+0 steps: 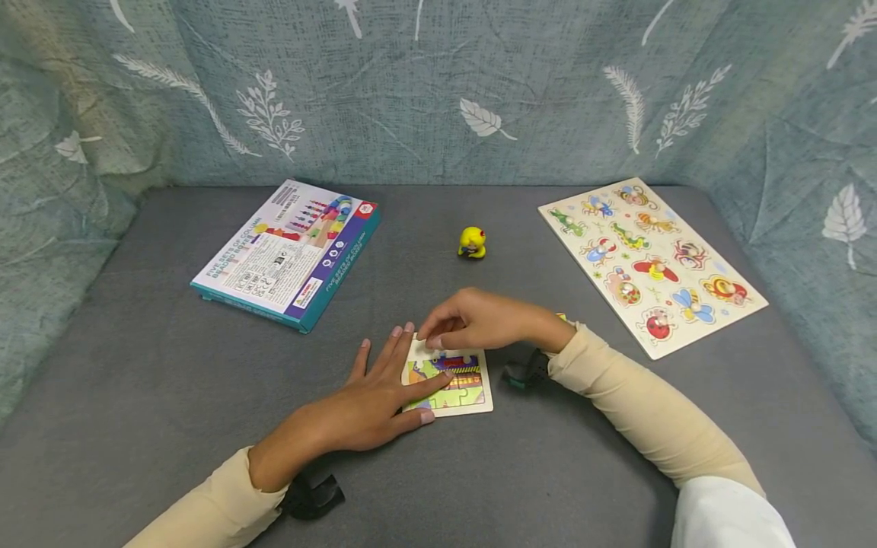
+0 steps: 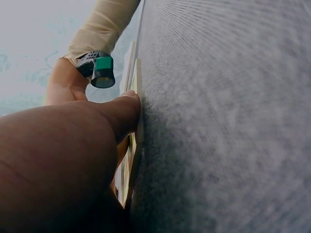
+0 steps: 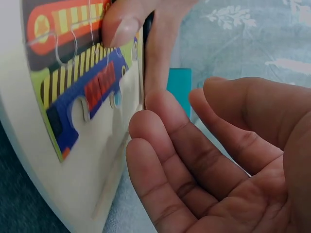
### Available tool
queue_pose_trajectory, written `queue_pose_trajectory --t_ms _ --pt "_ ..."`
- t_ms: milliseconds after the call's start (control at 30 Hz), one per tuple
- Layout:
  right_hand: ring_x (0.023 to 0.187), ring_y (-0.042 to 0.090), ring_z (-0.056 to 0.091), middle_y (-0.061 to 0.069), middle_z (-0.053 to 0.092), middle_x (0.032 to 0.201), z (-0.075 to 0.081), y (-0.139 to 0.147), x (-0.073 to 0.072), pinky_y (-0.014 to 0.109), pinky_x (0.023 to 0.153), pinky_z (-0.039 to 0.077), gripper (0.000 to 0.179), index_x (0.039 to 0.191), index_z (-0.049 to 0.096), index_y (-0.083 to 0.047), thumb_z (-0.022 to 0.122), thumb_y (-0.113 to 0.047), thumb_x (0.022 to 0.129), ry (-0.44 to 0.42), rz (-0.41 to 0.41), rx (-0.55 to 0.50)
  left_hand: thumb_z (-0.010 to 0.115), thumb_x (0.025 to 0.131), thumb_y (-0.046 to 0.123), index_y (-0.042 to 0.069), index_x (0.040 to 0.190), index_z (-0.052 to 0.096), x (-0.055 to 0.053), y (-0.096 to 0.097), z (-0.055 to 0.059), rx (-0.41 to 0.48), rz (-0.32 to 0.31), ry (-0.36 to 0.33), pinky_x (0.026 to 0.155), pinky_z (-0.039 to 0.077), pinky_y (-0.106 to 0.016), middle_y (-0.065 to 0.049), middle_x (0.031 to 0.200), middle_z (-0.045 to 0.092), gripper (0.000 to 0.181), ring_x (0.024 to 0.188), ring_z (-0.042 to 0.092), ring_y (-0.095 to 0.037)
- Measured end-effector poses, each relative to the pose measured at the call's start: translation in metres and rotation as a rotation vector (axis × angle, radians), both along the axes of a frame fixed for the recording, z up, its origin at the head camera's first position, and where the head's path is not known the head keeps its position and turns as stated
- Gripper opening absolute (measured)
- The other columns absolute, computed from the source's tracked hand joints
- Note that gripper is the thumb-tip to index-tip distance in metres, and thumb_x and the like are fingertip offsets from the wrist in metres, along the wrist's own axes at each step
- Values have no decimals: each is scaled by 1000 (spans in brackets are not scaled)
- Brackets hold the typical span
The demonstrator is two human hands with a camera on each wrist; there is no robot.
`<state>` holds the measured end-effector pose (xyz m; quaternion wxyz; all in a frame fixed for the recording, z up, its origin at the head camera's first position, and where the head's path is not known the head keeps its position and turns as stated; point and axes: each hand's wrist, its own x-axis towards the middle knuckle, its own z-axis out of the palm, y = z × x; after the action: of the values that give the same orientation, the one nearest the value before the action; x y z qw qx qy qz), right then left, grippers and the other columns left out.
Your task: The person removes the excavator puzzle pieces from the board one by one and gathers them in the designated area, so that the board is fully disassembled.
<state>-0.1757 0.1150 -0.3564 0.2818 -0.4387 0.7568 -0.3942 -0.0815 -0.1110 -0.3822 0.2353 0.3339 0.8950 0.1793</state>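
Note:
A small wooden jigsaw board (image 1: 460, 410) lies on the grey table, its lower part filled with interlocking colourful pieces. Bare wood shows along its upper part in the right wrist view. My left hand (image 1: 373, 403) rests across the board's left side with fingers spread, its index finger touching the fitted pieces and its thumb at the near edge. Over the board's top edge hovers my right hand (image 1: 483, 320), fingers loosely bent and thumb apart. Nothing shows between those fingers in the right wrist view. A yellow bit (image 1: 562, 316) peeks out behind the right wrist, mostly hidden.
A boxed bead set (image 1: 288, 255) lies at the back left. Beyond the hands stands a small yellow toy figure (image 1: 472, 243). An insect puzzle board (image 1: 651, 266) occupies the right side. A leaf-patterned curtain (image 1: 425, 91) hangs behind the table.

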Motion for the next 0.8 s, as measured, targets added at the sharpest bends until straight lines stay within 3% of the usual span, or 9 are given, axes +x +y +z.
queue_pose_trajectory --t_ms 367,800 --pt "97 11 65 7 70 106 -3 -5 1 28 84 51 23 117 66 3 59 -4 96 -33 19 -7 45 101 48 37 151 35 0 0 1 3 6 -20 105 -15 -63 -18 157 -24 52 140 -29 -33" --pt "99 12 65 6 70 107 -6 -12 2 28 87 50 22 116 67 1 57 -4 97 -69 46 -39 45 101 48 35 151 36 -2 -1 -1 23 -2 -23 105 -16 -64 -14 159 -19 52 141 -26 -30"
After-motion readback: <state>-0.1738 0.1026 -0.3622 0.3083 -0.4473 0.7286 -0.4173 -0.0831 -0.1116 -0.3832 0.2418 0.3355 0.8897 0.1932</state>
